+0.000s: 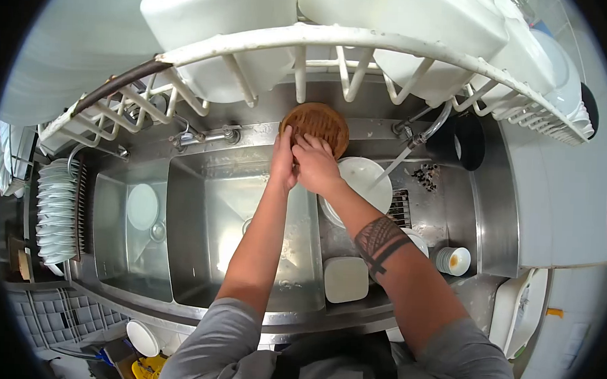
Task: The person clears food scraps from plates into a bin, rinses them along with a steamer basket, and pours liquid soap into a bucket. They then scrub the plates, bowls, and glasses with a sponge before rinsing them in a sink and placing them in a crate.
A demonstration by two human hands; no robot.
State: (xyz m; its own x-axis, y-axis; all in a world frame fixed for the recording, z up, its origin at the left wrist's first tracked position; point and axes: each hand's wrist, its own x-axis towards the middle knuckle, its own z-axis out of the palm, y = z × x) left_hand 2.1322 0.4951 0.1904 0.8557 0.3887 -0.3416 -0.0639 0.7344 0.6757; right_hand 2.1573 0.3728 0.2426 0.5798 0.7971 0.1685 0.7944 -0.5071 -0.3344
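A round brown wooden tray (pixel 328 125) with a slatted surface is tilted up at the back edge of the sink, above the divider. My left hand (pixel 283 163) is closed on its lower left rim. Beside it, my right hand (pixel 314 164) grips the lower rim with its fingers over the slats. The two hands nearly touch, and the undersides of the fingers are hidden. A white plate (pixel 365 178) lies just right of my right hand, with water from the curved faucet (pixel 439 122) running onto it.
A white rack (pixel 310 35) holding large white containers overhangs the sink. Plates (pixel 57 212) stand in a row at the left. A white plate (pixel 143 207) lies in the left basin. Small stacked bowls (pixel 455 261), a square dish (pixel 346 280) and food scraps (pixel 426 176) are at the right.
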